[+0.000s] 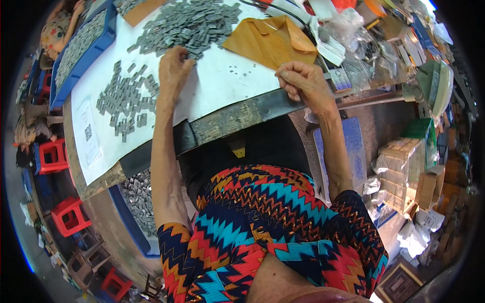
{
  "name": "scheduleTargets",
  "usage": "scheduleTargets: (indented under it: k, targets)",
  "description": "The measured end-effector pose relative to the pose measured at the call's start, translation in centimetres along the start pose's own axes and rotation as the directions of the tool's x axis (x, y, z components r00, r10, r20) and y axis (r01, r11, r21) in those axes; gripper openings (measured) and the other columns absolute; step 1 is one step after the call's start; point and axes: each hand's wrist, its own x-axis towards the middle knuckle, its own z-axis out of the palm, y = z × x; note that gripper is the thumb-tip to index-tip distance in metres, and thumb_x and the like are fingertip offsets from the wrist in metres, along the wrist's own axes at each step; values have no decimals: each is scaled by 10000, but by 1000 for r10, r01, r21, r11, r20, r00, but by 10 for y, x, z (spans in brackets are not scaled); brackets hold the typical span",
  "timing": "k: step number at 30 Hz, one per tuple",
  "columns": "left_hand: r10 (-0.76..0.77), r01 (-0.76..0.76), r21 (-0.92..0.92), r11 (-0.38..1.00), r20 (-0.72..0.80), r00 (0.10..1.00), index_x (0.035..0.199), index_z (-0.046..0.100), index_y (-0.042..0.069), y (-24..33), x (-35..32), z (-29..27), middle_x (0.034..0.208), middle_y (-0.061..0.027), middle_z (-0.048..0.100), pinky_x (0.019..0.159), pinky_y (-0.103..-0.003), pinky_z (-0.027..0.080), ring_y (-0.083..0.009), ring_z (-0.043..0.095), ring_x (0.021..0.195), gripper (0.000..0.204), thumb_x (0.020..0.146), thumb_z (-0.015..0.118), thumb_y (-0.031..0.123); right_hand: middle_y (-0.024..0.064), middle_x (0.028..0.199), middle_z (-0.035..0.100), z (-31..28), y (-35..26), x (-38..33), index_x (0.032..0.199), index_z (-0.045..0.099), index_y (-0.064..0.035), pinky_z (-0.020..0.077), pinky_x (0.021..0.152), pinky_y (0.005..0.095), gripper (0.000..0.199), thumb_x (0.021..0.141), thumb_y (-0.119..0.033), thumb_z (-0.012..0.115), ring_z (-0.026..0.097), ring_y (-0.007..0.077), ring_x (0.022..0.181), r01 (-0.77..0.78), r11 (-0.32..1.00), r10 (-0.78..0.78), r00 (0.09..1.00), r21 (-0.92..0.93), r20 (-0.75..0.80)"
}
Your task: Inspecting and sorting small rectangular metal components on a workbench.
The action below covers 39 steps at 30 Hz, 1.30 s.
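Observation:
A large heap of small grey rectangular pieces (189, 25) lies at the far side of the white-covered table (212, 91). At the heap's near edge is my left hand (174, 70), its fingers curled down with the thumb close to them; their tips are partly hidden, so what they hold does not show. My right hand (305, 83) hovers over the table's front edge, thumb and fingers pinched together, and anything between them is too small to name. Several tiny dark bits (240, 70) lie between the hands. Left of my left arm, a looser group of grey pieces (129, 96) is spread out.
A tan cloth-like sheet (270, 40) lies beyond my right hand. Blue trays of grey pieces stand at the far left (83, 55) and below the table (134, 217). Plastic bags (348, 25) crowd the right, near a lamp-like fixture (437, 86). Another person's arm (73, 20) shows top left.

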Motion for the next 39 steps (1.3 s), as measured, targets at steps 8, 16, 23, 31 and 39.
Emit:
scheduleTargets:
  k: [8, 16, 23, 31, 39]
  targets:
    - [-62, 70, -68, 995, 109, 992, 820, 592, 10, 16, 3, -9, 783, -124, 591, 632, -336, 453, -231, 560, 694, 247, 646, 706, 143, 19, 618, 519, -45, 14, 25, 839, 548, 46, 362, 446, 201, 141, 820, -85, 499, 444, 63, 507, 197, 744, -351, 928, -638, -123]
    - [-185, 187, 17, 982, 230, 955, 817, 591, 5, 28, -5, -20, 737, -96, 576, 578, -301, 447, -188, 547, 629, 243, 655, 708, 143, 165, 778, 565, -37, 13, 33, 812, 573, -5, 436, 666, 369, 155, 762, -142, 521, 557, 320, 728, 202, 476, -366, 930, -856, 16]
    - [-86, 117, -178, 977, 169, 982, 845, 592, 23, 19, -5, -12, 634, -54, 516, 552, -288, 415, -151, 494, 588, 166, 695, 652, 63, 141, 755, 529, -41, 19, 42, 830, 525, -14, 435, 635, 342, 136, 785, -141, 515, 541, 291, 693, 304, 280, -406, 897, -910, 175]
    - [-83, 128, -236, 963, 193, 978, 789, 574, 2, 22, -9, -12, 651, -63, 537, 563, -276, 417, -139, 494, 591, 109, 702, 633, 32, 133, 717, 488, -45, 8, 47, 776, 457, -5, 415, 619, 348, 137, 763, -140, 482, 493, 280, 649, 378, 248, -329, 899, -892, 289]
    - [-58, 84, -154, 984, 167, 984, 786, 562, -2, 21, -18, -15, 700, -42, 561, 589, -248, 417, -108, 495, 629, 118, 702, 632, 43, 157, 725, 502, -35, 6, 46, 742, 453, -8, 411, 655, 390, 128, 723, -130, 486, 516, 318, 721, 363, 244, -301, 910, -899, 286]
